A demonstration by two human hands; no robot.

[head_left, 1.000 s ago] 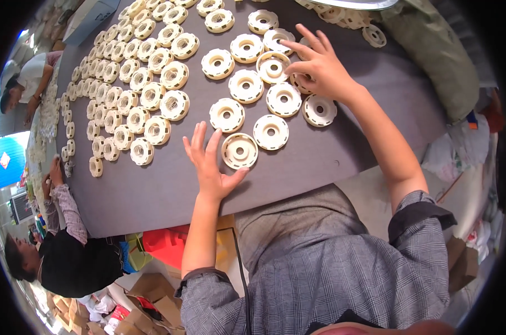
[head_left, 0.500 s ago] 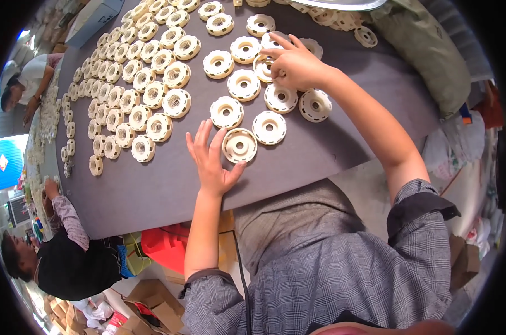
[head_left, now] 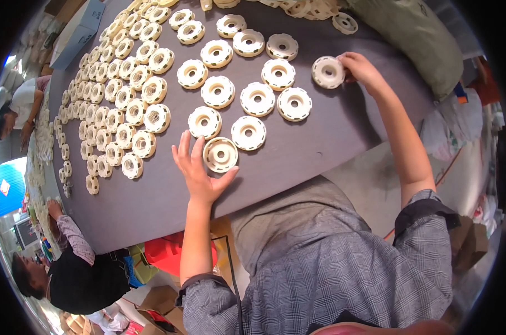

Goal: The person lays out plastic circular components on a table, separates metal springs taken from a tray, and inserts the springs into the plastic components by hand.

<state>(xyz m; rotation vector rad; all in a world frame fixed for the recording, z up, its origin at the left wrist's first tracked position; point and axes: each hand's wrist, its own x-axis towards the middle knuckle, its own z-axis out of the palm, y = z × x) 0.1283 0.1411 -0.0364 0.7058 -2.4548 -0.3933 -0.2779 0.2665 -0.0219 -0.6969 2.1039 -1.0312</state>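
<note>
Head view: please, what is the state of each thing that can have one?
Left hand: open, curved beside the near wheel
Near wheel: recessed face up, on the table
Right hand: closed on the held wheel
Held wheel: gripped at its right edge
Cardboard box: open
Sleeves: rolled up

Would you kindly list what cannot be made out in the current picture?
Head view: the underside of the cream disc held by the right hand; it faces away.
Head view: the full extent of the far pile of cream parts; the upper edge cuts it off.
Head view: the shapes of pale pieces near the co-workers; too small.
</note>
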